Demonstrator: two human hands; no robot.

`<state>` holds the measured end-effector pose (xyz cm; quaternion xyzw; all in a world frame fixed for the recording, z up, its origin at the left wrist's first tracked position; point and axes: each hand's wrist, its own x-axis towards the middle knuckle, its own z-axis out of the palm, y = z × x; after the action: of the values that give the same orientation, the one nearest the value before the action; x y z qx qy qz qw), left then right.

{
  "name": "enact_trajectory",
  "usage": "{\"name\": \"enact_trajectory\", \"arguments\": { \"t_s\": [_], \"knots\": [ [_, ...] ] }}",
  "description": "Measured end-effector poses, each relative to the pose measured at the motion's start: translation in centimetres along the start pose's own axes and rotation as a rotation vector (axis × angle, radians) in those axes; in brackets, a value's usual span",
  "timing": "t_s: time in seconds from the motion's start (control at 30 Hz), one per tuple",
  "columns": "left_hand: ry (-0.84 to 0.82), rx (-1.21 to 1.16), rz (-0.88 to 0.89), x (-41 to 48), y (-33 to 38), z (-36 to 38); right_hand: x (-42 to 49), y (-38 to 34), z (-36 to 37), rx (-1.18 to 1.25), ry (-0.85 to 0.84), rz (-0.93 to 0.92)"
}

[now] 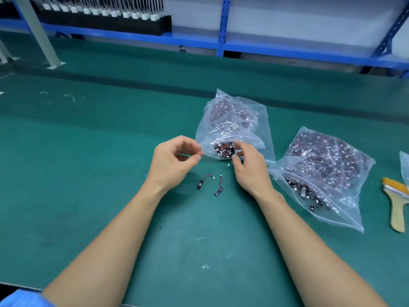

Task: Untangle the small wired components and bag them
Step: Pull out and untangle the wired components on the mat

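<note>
On the green table (106, 178) the open bag (232, 120) lies at about one o'clock from the person's hands, its mouth turned toward them, and the tangled clump (223, 149) of small wired components sits right in that mouth. The left hand (174, 160) is at nine o'clock from the clump, its grip closed in a thumb-and-forefinger pinch that appears to hold the lip of the bag. The right hand (250, 169) comes in from four o'clock, its grip closed on the clump, fingertips above and thumb below (whether a layer of plastic lies between skin and wire I cannot tell). One freed component (204, 182) lies at six o'clock from the clump with a second freed component (219, 187) just beside it, apart, neither yet bagged. The step in hand looks like teasing single pieces out of the knot. To do it well, the left hand should keep the lip steady and the mouth wide while the right picks one connector at the edge of the knot and follows its lead out slowly; yanking would likely tighten the tangle or strain the thin wires. A fuller second bag (321, 165) lies at three o'clock, and a brush (397, 209) beyond it.
</note>
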<state>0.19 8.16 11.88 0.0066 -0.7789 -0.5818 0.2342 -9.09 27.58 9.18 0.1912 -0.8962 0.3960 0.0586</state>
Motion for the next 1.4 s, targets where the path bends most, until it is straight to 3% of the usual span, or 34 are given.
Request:
{"name": "enact_trajectory", "arguments": {
  "t_s": [0.13, 0.33, 0.57, 1.1, 1.23, 1.4],
  "knots": [
    [-0.141, -0.063, -0.118, 0.2, -0.3, -1.2, 0.4, -0.3, 0.4, -0.016, 0.078, 0.027],
    [-0.198, 0.005, -0.184, 0.7, -1.1, -2.0, 0.3, -0.6, 0.3, -0.020, 0.182, 0.011],
    [-0.226, 0.161, -0.180, 0.8, -2.3, -1.7, -0.2, -0.8, -1.0, 0.391, 0.257, 0.059],
    [-0.156, 0.333, -0.039, 0.7, -2.4, -1.2, -3.1, -0.6, -4.4, 1.000, 0.142, 0.185],
    [-0.154, 0.341, -0.019, 0.6, -2.2, -0.8, -3.7, -0.4, -5.0, 0.969, 0.049, 0.220],
    [-0.160, 0.355, -0.016, 0.6, -2.2, -0.7, -4.6, -0.4, -5.1, 0.751, -0.076, 0.195]
  ]
}}
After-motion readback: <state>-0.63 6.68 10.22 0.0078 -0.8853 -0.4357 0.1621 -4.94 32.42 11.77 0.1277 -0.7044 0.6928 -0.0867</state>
